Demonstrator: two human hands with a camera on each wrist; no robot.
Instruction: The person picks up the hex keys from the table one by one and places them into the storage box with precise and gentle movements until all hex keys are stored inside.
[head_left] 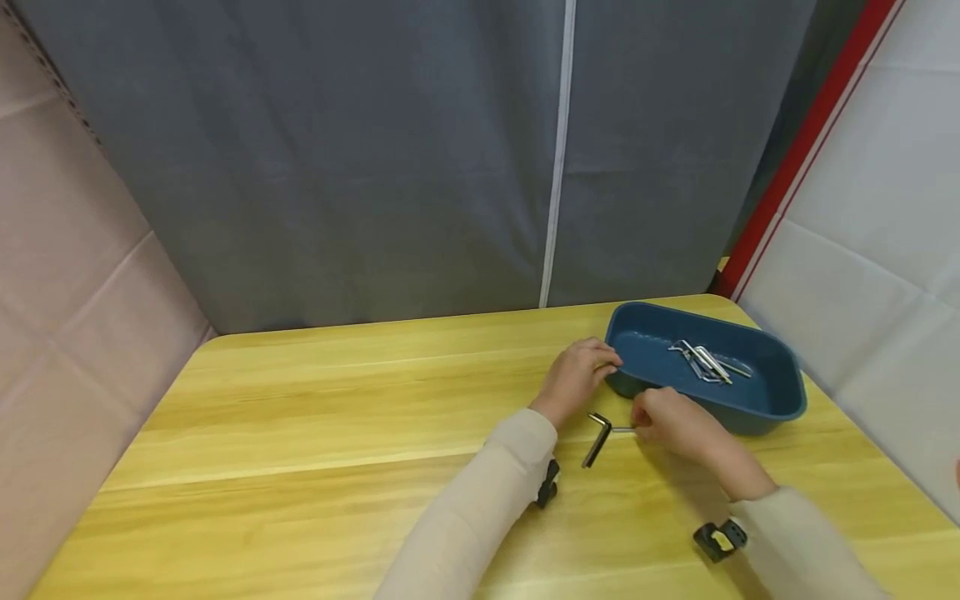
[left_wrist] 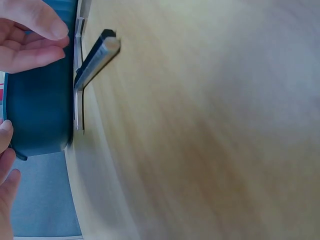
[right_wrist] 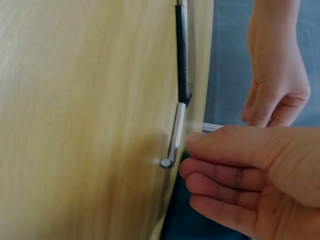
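Observation:
An L-shaped hex key (head_left: 597, 439) with a black long arm and a silver short arm lies flat on the wooden table (head_left: 315, 433), just in front of a blue tray (head_left: 780, 400). My right hand (head_left: 645, 421) hovers at the tip of the short arm (right_wrist: 175, 132). Its fingers (right_wrist: 225, 175) lie close together and nearly straight, holding nothing. My left hand (head_left: 600, 362) grips the tray's left end, its fingers (left_wrist: 35, 55) curled against the wall (left_wrist: 40, 110). Several more silver hex keys (head_left: 708, 361) lie inside the tray.
A grey curtain (head_left: 375, 167) hangs behind the table's far edge. White panels (head_left: 885, 250) stand to the right, a pinkish wall (head_left: 67, 275) to the left. The tray sits near the table's back right corner.

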